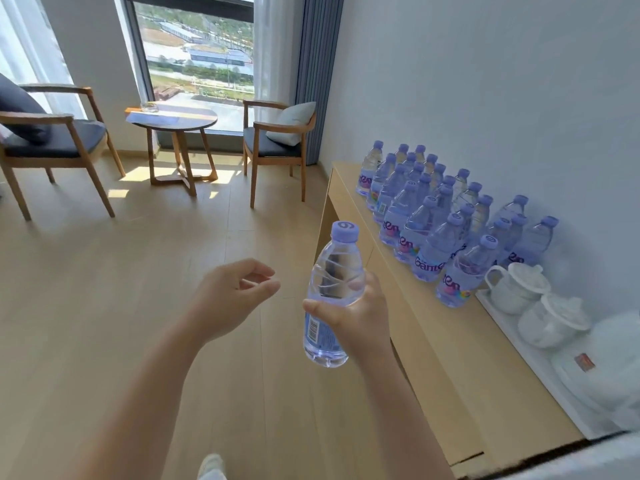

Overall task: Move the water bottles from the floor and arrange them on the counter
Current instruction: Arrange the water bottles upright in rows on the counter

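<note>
1. Head view, my hands: two of them are in sight. My right hand (360,317) has its grip round one water bottle (330,296), thumb across the front and fingers curled behind the clear ribbed middle.
2. That bottle stands nearly upright in the air, purple cap on top and barcode label toward me, over the floor (104,289) and just beside the front edge of the worktop (433,334).
3. My left hand (235,296) holds nothing; its grip is loose, fingers gently curled with the thumb near the fingertips, hanging to the left of the bottle and apart from it.
4. On the worktop stands a cluster of bottles (440,220) with the same purple caps, packed in rows toward the wall. I count roughly two dozen; those at the back overlap too much for an exact number.
5. Nearer me on the worktop sits a white tray (533,362) with two lidded white cups (516,285), just beside the closest bottle, and a larger white item at the frame edge that I cannot make out.
6. Across the room by the window: two wooden armchairs (277,143), each with one cushion, and one round side table (173,123) between them.
</note>
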Motion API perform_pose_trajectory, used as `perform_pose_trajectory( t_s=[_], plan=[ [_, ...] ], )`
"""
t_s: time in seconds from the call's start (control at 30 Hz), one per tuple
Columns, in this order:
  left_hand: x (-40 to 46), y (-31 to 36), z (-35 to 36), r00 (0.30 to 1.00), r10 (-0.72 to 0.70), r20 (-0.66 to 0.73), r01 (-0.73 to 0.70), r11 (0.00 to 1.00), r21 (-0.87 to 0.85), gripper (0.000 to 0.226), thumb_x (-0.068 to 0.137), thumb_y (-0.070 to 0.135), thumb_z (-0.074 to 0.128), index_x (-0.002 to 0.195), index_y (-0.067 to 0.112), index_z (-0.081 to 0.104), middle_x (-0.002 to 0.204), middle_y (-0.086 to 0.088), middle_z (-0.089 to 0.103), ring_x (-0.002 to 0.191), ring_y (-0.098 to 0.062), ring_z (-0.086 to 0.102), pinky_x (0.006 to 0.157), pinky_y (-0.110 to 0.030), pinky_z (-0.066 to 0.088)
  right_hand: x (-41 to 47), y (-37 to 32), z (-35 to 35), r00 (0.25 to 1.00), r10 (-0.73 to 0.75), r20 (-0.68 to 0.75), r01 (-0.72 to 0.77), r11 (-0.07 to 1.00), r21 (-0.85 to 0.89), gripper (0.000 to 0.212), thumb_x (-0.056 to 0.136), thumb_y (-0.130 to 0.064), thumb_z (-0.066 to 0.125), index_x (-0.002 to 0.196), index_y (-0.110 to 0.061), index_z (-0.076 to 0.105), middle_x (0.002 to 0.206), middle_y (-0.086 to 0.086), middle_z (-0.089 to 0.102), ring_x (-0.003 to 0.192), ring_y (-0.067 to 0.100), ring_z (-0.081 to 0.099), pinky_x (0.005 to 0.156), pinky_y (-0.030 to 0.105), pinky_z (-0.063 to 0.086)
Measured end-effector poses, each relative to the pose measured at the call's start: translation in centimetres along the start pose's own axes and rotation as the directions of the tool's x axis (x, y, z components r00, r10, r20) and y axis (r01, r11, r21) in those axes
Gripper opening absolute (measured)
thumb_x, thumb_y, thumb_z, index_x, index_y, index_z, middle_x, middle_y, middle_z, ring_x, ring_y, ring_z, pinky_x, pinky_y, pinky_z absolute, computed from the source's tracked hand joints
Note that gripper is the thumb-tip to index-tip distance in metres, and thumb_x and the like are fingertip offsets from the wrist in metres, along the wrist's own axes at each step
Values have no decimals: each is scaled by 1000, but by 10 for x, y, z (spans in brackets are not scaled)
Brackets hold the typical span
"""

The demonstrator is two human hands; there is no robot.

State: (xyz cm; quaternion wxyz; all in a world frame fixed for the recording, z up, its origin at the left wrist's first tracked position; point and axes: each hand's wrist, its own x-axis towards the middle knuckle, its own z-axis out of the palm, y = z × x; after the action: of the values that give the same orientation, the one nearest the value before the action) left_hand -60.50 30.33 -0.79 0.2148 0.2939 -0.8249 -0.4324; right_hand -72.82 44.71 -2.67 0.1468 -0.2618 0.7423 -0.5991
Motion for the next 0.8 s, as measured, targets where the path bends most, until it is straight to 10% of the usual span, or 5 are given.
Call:
perform_pose_trajectory(
  t_s=[0.23, 0.5, 0.8],
  plan=[
    [172, -27, -13, 973, 51, 227, -21, 991, -131, 13, 80, 32, 70, 91, 31, 63, 93, 9, 67, 85, -8, 65, 77, -23, 50, 146, -9, 53, 990, 41, -137, -38, 999, 25, 50, 58, -18, 87, 99, -22, 57, 87, -11, 64, 72, -9, 61, 56, 4, 44],
    [322, -43, 6, 753, 147, 641, 35, 964, -263, 75, 45, 44, 81, 113, 43, 47, 110, 17, 62, 105, 2, 58, 79, -17, 49, 275, -35, 93, 959, 104, -262, -78, 991, 108, 50, 45, -39, 82, 86, -34, 54, 86, -14, 67, 76, -1, 65, 60, 13, 48],
    [461, -41, 56, 812, 301, 500, 20, 842, -539, 59, 47, 20, 84, 98, 25, 57, 86, -5, 68, 71, -20, 67, 53, -30, 53, 422, -46, 86, 953, 35, -302, -8, 996, 89, 71, 48, -54, 76, 107, -22, 54, 94, -6, 69, 83, 8, 69, 70, 29, 54]
  ],
)
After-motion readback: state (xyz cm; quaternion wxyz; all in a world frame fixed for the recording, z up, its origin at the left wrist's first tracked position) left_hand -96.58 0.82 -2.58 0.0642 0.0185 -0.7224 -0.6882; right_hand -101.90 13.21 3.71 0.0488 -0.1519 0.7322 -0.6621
